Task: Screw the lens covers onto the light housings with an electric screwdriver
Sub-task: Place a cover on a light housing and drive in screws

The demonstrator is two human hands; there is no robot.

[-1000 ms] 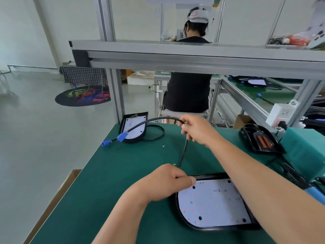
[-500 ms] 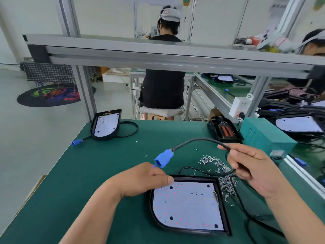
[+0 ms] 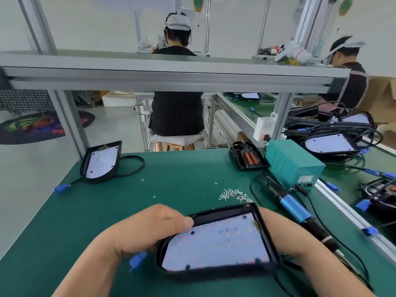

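Head view: near the table's point(image 3: 102, 211) front edge, the left hand point(image 3: 150, 230) grips the light housing's point(image 3: 214, 243) rim. The right hand point(image 3: 276, 230) is at its right side with fingers hidden, so I cannot tell its grip.

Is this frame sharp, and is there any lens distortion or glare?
Head view: light housing, left hand and right hand smeared by motion blur; frame posts lean apart from wide-angle distortion; lighting soft and even, no strong glare.
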